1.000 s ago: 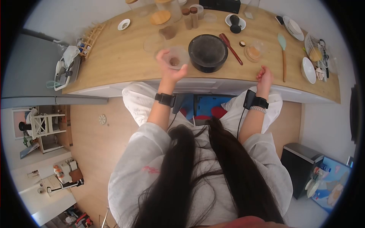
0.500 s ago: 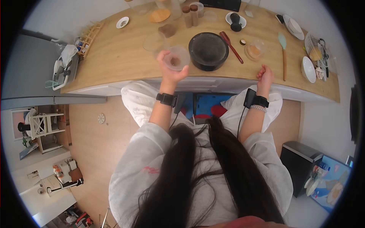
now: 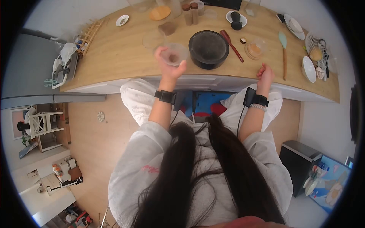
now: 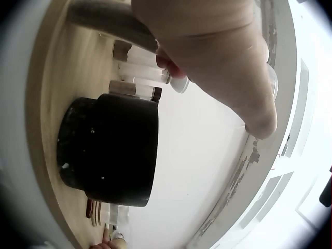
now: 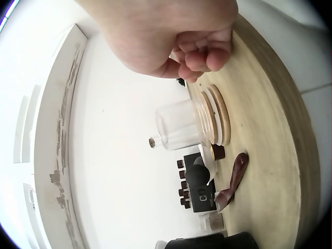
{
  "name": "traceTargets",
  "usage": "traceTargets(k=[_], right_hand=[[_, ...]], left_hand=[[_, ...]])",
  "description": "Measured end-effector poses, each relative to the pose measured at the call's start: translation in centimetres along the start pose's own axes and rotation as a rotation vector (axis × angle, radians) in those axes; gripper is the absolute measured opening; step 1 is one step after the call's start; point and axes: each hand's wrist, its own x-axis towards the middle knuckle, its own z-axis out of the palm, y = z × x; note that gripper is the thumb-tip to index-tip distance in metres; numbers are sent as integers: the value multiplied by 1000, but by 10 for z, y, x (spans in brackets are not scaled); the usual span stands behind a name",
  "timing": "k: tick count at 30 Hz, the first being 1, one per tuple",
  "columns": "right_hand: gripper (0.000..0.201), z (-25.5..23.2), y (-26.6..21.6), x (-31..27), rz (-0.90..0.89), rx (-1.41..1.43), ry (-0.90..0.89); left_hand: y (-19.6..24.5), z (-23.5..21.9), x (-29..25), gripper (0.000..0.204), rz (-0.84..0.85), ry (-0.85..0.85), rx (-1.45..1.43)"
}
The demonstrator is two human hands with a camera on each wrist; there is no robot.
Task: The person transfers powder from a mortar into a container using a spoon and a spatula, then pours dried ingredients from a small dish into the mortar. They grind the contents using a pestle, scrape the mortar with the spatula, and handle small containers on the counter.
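Note:
My left hand [image 3: 172, 72] grips a clear, cup-like container [image 3: 179, 51] over the front of the counter, fingers and thumb around its sides. A small amount of brown stuff [image 3: 173, 57] lies at its bottom. Just right of it stands a black pot [image 3: 208, 48], which also shows dark and round in the left wrist view. At the counter's front edge, my right hand [image 3: 265, 74] idles with loosely curled fingers and holds nothing. Beyond those fingers, the right wrist view has a clear jar [image 5: 179, 124] on a wooden base.
A dark red spatula [image 3: 231, 45] lies right of the pot, and a mint-headed spatula [image 3: 283, 55] farther right. Two brown-capped jars [image 3: 194, 15] stand behind. White bowls [image 3: 309, 70] and a wire basket [image 3: 320, 45] are at the right end, a wooden rack [image 3: 89, 37] at the left.
The head view has shifted slightly, so the counter sits a little higher in it. The left hand keeps its hold on the container, and the right hand stays at the edge.

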Motion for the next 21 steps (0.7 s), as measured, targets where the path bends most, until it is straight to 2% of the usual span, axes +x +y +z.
traceTargets(k=[2, 8, 10, 11, 13, 17, 19, 20, 21], right_hand=[[14, -1, 0, 1, 13, 20, 4], [14, 0, -1, 1, 22, 9, 11], [14, -1, 0, 0, 24, -14, 20], [15, -1, 1, -1, 21, -6, 8], [16, 0, 1, 0, 15, 5, -7], [14, 3, -3, 0, 4, 11, 4], [14, 2, -2, -1, 11, -3, 13], [14, 1, 0, 0, 11, 1, 6], [14, 0, 1, 1, 10, 6, 0]], left_hand=[[2, 1, 1, 78, -49, -6, -45], [13, 4, 5, 79, 39, -55, -56], [26, 8, 9, 78, 177, 16, -128], [26, 7, 6, 78, 170, 15, -125], [20, 7, 6, 77, 49, -69, -64], [4, 13, 10, 77, 18, -27, -27], [7, 12, 6, 76, -72, -43, -86], [9, 13, 5, 76, -73, -43, -85], [10, 15, 5, 76, 2, 11, -116]])
